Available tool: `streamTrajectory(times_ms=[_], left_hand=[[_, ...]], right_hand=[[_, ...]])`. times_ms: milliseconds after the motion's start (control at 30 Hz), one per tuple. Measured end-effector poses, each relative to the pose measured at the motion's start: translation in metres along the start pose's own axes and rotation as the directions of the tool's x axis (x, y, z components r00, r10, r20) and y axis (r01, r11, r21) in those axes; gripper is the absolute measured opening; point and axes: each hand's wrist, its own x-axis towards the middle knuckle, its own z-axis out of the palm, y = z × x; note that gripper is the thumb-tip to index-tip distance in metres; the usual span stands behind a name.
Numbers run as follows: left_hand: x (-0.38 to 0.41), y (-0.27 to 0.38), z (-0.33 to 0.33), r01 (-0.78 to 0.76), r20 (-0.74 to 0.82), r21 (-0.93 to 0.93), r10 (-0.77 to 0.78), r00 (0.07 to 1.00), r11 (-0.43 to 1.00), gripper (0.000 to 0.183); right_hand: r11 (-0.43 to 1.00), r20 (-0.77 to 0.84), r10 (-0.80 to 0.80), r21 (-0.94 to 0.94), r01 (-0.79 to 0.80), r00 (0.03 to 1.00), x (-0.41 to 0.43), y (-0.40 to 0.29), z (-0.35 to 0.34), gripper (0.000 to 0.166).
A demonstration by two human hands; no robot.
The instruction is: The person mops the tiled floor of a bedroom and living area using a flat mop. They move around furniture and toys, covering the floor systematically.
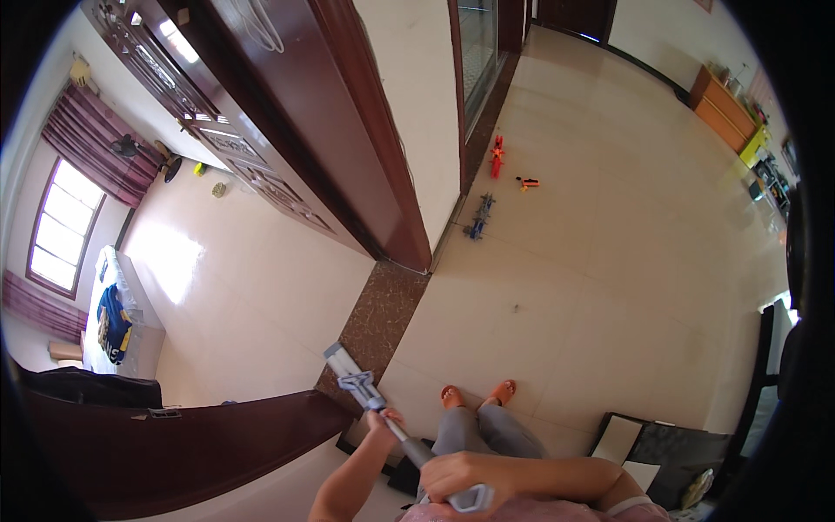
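My left hand (383, 423) is wrapped around the lower pole of a grey-and-white squeeze mop (355, 382), just behind its head. Higher up, my right hand (450, 475) grips the grey handle, close to the loop at its end. The mop slants from my waist towards the left. Its head appears over the brown marble threshold (385, 307) of a doorway; whether it touches the floor I cannot tell. My feet, in orange sandals (502, 393), stand on the beige tiles to the right of the threshold.
A red-orange toy (498, 156), a blue-grey toy (481, 216) and a small orange toy (530, 183) lie by the wall. An open carved door (241, 153) and a dark red door panel (215, 450) flank the doorway. Beyond are a bed (147, 336) and a fan (171, 163).
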Motion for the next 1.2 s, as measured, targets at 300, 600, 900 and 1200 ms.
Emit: streamTrajectory(times_ms=[300,600,900,1200], left_hand=[[-0.017,-0.199,0.086,0.340,-0.077,0.268,-0.332,0.940,0.901,0.044],[0.009,-0.246,0.112,0.592,0.078,0.229,-0.621,0.780,0.773,0.043],[-0.003,-0.200,0.080,0.568,0.208,0.081,-0.572,0.794,0.819,0.046],[-0.021,-0.126,0.047,0.353,0.299,-0.047,-0.324,0.898,0.934,0.050]], right_hand=[[0.910,-0.217,-0.137,-0.414,0.036,0.966,-0.041,-0.118,-0.034,0.014],[0.796,-0.213,0.010,-0.590,-0.136,0.977,-0.026,-0.101,-0.016,0.017],[0.938,-0.020,0.022,-0.344,-0.028,1.000,0.002,-0.110,-0.010,0.021],[0.949,-0.003,-0.301,-0.104,0.299,0.954,0.020,-0.061,0.023,0.023]])
